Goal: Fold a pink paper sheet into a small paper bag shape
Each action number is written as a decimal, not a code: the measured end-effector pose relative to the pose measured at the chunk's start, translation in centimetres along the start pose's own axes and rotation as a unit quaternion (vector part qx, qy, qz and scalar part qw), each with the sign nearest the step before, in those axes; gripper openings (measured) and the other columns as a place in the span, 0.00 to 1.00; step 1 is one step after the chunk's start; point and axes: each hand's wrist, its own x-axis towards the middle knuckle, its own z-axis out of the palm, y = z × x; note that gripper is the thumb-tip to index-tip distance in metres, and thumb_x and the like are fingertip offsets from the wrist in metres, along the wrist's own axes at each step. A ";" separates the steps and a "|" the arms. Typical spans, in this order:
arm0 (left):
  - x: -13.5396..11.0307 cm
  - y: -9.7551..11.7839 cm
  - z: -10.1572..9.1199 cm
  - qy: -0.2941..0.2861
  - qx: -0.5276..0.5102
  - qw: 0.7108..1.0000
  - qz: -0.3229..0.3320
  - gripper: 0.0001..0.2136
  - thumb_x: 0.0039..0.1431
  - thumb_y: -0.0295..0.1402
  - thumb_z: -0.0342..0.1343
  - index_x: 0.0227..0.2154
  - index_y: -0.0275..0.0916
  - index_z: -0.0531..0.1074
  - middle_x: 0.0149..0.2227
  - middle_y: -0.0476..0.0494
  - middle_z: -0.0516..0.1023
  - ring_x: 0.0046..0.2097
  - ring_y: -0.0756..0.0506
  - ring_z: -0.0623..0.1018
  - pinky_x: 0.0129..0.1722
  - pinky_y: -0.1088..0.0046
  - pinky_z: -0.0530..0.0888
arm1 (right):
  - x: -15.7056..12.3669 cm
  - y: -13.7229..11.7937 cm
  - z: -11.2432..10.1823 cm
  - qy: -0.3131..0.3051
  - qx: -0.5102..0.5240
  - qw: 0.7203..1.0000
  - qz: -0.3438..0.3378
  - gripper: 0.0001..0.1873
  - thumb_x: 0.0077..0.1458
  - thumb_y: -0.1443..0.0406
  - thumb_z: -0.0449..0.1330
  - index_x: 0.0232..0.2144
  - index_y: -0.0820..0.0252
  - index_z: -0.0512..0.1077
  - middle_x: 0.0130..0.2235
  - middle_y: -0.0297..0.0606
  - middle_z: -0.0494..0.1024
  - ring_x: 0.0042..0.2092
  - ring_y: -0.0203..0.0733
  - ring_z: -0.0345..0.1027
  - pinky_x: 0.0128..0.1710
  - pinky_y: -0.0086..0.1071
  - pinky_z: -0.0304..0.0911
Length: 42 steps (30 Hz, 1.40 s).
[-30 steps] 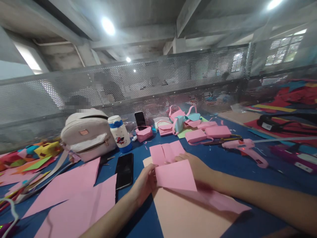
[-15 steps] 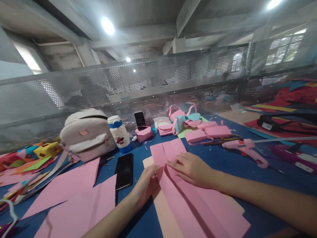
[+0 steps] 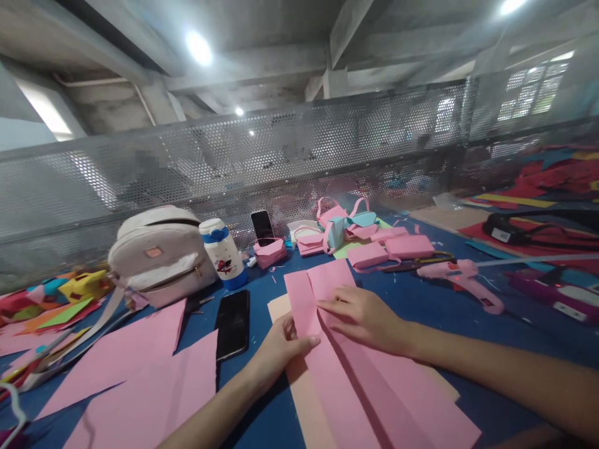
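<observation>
A folded sheet of pink paper (image 3: 327,368) lies before me with a long crease running down it. My left hand (image 3: 281,346) grips its left edge, thumb on top and fingers tucked under, partly hidden. Across the upper part of the sheet, my right hand (image 3: 369,319) rests palm down with its fingers stretched out and slightly apart. Its fingertips touch the paper by the crease. Underneath are sheets of peach paper (image 3: 304,405), showing at the left and right edges.
Left are more pink sheets (image 3: 154,399), a black phone (image 3: 233,324), a white bottle (image 3: 224,255) and a backpack (image 3: 156,259). Small pink paper bags (image 3: 367,254) stand at the back. Right lie a pink glue gun (image 3: 463,280) and a purple tool (image 3: 552,293). A perforated metal screen (image 3: 290,156) closes the back.
My left thumb has come over onto the top of the pink paper. My right fingers have shifted slightly right and loosened from the crease. The view has moved a little.
</observation>
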 end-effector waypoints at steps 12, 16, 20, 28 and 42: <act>0.0 0.3 1.2 0.060 0.071 0.996 0.017 0.19 0.49 0.32 0.68 0.46 0.36 0.77 0.45 0.38 0.80 0.47 0.37 0.78 0.47 0.65 0.74 | 0.1 -1.6 -0.4 -0.027 0.252 0.961 0.111 0.21 0.65 0.59 0.52 0.22 0.62 0.71 0.26 0.34 0.75 0.31 0.35 0.68 0.34 0.27 0.59; 0.0 0.1 1.4 0.104 0.107 0.989 0.022 0.15 0.47 0.34 0.69 0.39 0.34 0.79 0.35 0.39 0.82 0.37 0.39 0.81 0.35 0.70 0.76 | -0.7 -2.1 0.2 -0.111 0.363 0.907 0.183 0.25 0.61 0.52 0.55 0.22 0.64 0.75 0.20 0.34 0.74 0.23 0.34 0.68 0.26 0.25 0.61; 0.0 -0.2 1.4 0.152 0.145 0.976 0.045 0.13 0.49 0.35 0.68 0.36 0.34 0.80 0.32 0.41 0.82 0.35 0.40 0.80 0.35 0.71 0.75 | -1.0 -3.1 0.6 -0.174 0.408 0.861 0.249 0.21 0.52 0.50 0.63 0.28 0.66 0.78 0.18 0.32 0.71 0.19 0.32 0.64 0.18 0.23 0.55; -0.1 -0.1 2.2 0.191 0.243 0.947 0.092 0.06 0.54 0.30 0.62 0.34 0.36 0.80 0.32 0.45 0.81 0.34 0.42 0.79 0.35 0.74 0.72 | -0.7 -4.5 0.7 -0.175 0.400 0.872 0.221 0.22 0.54 0.51 0.61 0.21 0.65 0.72 0.19 0.31 0.70 0.20 0.29 0.59 0.19 0.23 0.51; -0.6 -0.3 3.5 0.182 0.276 0.935 0.127 0.11 0.61 0.34 0.55 0.41 0.37 0.79 0.37 0.44 0.81 0.37 0.42 0.76 0.38 0.76 0.71 | -0.1 -4.8 0.7 -0.092 0.356 0.918 0.148 0.16 0.55 0.67 0.55 0.18 0.60 0.56 0.19 0.25 0.55 0.23 0.28 0.48 0.21 0.25 0.46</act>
